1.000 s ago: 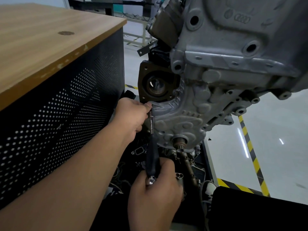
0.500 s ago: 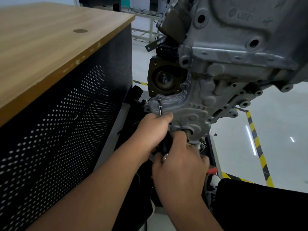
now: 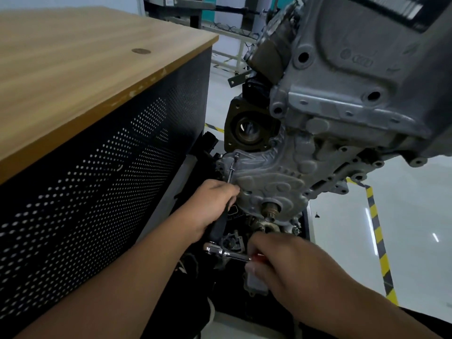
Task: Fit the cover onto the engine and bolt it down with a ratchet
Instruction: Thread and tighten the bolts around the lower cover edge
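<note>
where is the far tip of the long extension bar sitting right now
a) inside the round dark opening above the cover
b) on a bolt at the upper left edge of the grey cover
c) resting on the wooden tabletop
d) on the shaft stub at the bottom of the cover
b: the extension bar rises from the left hand and its tip meets the upper left edge of the cover, below the round opening and well away from the shaft stub.

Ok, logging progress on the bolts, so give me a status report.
Left hand grips extension bar, tip at cover's upper-left bolt. Right hand holds ratchet handle. Nothing in the way.
</note>
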Motion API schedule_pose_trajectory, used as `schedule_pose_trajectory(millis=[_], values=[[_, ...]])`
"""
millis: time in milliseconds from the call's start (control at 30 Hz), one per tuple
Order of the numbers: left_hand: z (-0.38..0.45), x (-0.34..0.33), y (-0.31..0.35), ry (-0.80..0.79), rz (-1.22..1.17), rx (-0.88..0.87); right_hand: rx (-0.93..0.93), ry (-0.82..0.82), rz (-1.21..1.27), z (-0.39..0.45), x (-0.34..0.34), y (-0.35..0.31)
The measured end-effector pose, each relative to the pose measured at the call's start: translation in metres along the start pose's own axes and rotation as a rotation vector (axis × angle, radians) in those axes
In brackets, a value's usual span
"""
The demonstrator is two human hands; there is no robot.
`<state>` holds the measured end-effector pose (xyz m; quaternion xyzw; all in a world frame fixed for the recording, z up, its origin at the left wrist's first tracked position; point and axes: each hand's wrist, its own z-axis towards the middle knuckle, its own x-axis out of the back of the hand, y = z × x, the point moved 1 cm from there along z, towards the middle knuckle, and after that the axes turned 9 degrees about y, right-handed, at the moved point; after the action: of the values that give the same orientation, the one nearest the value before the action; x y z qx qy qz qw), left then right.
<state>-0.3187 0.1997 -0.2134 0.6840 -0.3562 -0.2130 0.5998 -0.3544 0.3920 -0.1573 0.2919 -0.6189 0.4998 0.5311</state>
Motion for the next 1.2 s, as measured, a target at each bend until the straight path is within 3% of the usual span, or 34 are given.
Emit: schedule_pose_trajectory(millis=[100,167,267,367,467,633,733,800,867,1000,1100,1167,1200], values=[[-0.003,-0.001,0.0,0.098,0.032,0.002,0.05,0.142,-0.004,0.002,0.016,-0.005],[-0.01,0.001,0.001,0.113,-0.11,0.126,0.089,0.186,-0.041,0.001,0.019,-0.009],[-0.027,0.013,-0.005,-0.048,-0.418,0.418,0.13,0.219,-0.05,0.0,0.018,-0.012],[-0.045,0.015,-0.016,-0.169,-0.576,0.523,0.134,0.289,-0.019,-0.001,0.013,-0.012],[-0.051,0.008,-0.015,-0.151,-0.685,0.495,0.066,0.226,-0.009,-0.003,0.0,-0.003],[-0.046,0.001,-0.004,-0.063,-0.632,0.436,-0.183,-0.091,0.185,-0.002,-0.023,0.003],[-0.044,0.003,-0.006,-0.01,-0.48,0.367,-0.249,0.052,0.146,-0.002,0.0,0.008],[-0.041,0.001,-0.01,0.04,-0.399,0.327,-0.33,0.235,0.339,-0.005,0.02,0.009],[-0.041,-0.007,-0.013,0.069,-0.44,0.333,-0.453,0.457,0.74,-0.009,0.021,0.005],[-0.043,-0.028,-0.01,0.043,-0.515,0.32,-0.927,0.807,1.53,-0.016,-0.029,-0.006],[-0.044,-0.04,-0.012,0.063,-0.439,0.282,-1.252,0.754,2.019,-0.008,-0.055,-0.009],[-0.043,-0.045,-0.012,0.079,-0.405,0.242,-1.137,0.741,2.026,-0.002,-0.066,-0.015],[-0.042,-0.047,-0.012,0.091,-0.394,0.225,-1.029,0.745,1.866,-0.002,-0.072,-0.019]])
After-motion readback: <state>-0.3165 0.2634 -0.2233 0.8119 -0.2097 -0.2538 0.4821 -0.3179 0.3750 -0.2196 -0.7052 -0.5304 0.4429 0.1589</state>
